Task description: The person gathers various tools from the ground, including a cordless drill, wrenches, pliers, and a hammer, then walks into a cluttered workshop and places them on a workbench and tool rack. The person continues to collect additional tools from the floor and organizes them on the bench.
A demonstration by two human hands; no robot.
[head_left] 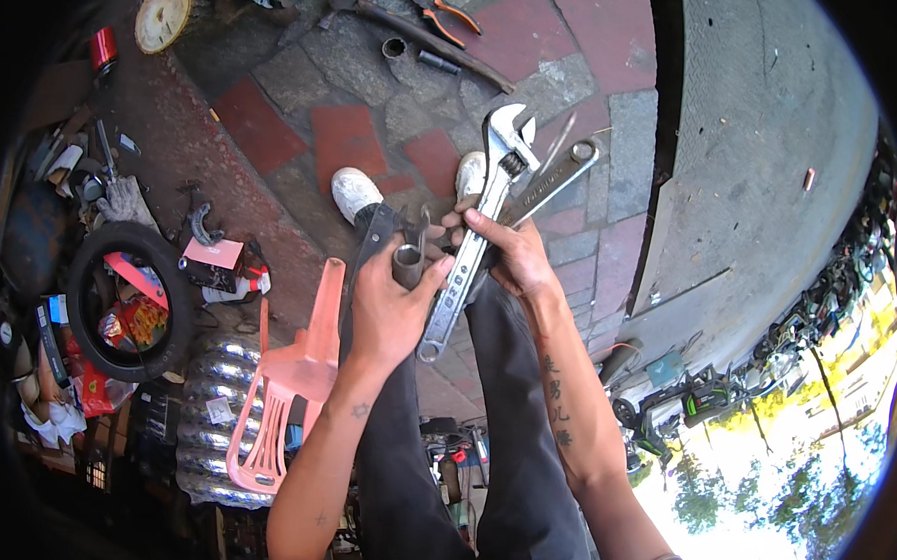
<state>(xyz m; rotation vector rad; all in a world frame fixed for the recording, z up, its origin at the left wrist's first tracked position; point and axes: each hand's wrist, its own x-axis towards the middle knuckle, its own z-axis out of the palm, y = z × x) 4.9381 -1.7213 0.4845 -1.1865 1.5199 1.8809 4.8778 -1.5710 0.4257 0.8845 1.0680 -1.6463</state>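
Note:
My right hand (520, 257) is closed around a bundle of tools in front of my knees. A large silver adjustable wrench (462, 279) slants across it, jaw pointing away from me, with my thumb over the handle. Behind it a ring-ended wrench (552, 185) and a thin pointed metal tool (563, 133) stick out to the right. My left hand (395, 307) is closed on a tubular metal socket (407, 267), its thumb beside the adjustable wrench's handle. A dark flat bar (365, 252) runs along the left hand's outer side; whether it is gripped I cannot tell.
On the stone paving ahead lie orange-handled pliers (444, 18), a long-handled hammer (438, 46), and two sockets (394, 48). A pink plastic chair (291, 392) stands at my left. Beyond it are a tyre (83, 341) and assorted clutter. A grey ramp (744, 167) lies right.

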